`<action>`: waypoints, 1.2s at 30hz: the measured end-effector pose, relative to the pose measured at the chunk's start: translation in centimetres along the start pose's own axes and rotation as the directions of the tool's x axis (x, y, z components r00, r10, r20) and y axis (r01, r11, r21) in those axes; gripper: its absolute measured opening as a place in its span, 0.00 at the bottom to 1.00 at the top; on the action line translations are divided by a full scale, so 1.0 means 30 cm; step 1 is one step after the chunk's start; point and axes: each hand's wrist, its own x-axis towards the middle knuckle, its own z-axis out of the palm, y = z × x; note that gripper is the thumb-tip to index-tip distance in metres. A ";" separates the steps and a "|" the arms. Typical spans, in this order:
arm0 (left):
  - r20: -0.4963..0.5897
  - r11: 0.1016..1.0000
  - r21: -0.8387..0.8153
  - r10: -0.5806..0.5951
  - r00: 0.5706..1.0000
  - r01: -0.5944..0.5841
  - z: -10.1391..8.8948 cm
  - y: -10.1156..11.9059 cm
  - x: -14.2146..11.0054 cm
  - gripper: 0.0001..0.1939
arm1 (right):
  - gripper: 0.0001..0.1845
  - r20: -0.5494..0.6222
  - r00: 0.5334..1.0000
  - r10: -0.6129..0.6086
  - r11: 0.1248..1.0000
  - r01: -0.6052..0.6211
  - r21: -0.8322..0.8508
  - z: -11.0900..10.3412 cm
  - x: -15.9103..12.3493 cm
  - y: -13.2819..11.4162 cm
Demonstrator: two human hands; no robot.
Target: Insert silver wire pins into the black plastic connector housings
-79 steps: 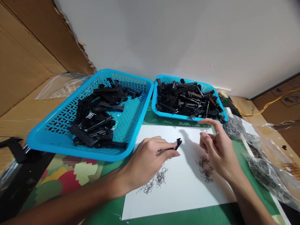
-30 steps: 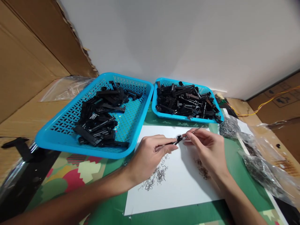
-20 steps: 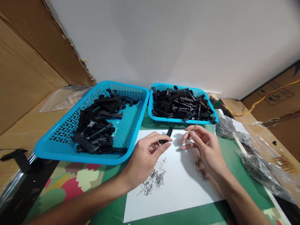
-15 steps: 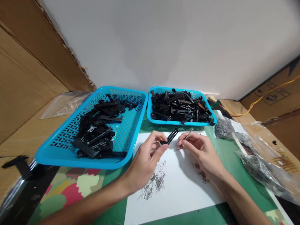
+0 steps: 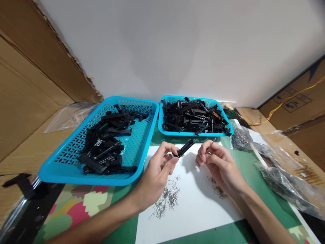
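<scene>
Between thumb and fingers, my left hand [image 5: 161,169] pinches one end of a narrow black plastic part [image 5: 186,147] that slants up and to the right. A short way to its right, my right hand [image 5: 219,162] is closed around a thin metal tool [image 5: 212,144], whose tip I cannot make out. Both hands hover over a white sheet [image 5: 188,210]. On the sheet lie a pile of small bent wire springs [image 5: 166,198] below my left hand and a smaller pile of springs [image 5: 217,189], partly hidden, by my right hand.
A large blue basket [image 5: 48,173] of black parts stands at left, with a smaller fuller blue basket [image 5: 200,135] behind the hands. Plastic bags of small metal pieces [image 5: 241,138] lie at right. A cardboard wall [image 5: 33,74] rises at left; a yellow cable [image 5: 273,113] runs at right.
My right hand came in with the thin tool to the black part, then drew back to the right. My left hand has turned the part so more of its length shows.
</scene>
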 end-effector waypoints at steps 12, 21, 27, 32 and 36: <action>0.078 0.991 0.126 -0.053 0.996 0.043 -0.010 0.019 -0.009 0.13 | 0.22 -0.085 0.996 -0.033 0.992 0.022 -0.128 0.044 -0.012 0.028; -0.004 0.998 0.066 -0.020 1.000 0.020 0.001 0.029 -0.027 0.21 | 0.09 -0.084 0.927 -0.365 0.813 0.273 -0.514 -0.005 0.057 -0.070; -0.108 0.995 0.070 -0.061 0.992 0.068 0.003 0.018 -0.021 0.13 | 0.17 -0.047 0.837 -0.546 0.380 0.197 -0.904 -0.073 0.213 -0.237; -0.082 0.996 0.080 -0.037 0.996 0.044 0.002 0.017 -0.026 0.09 | 0.21 0.185 0.832 -0.522 -0.197 0.094 -0.976 0.096 0.302 -0.257; -0.100 0.998 0.047 -0.025 0.995 0.030 0.007 0.006 -0.024 0.07 | 0.14 0.494 0.855 -0.161 -0.207 0.460 -0.864 0.352 0.378 -0.182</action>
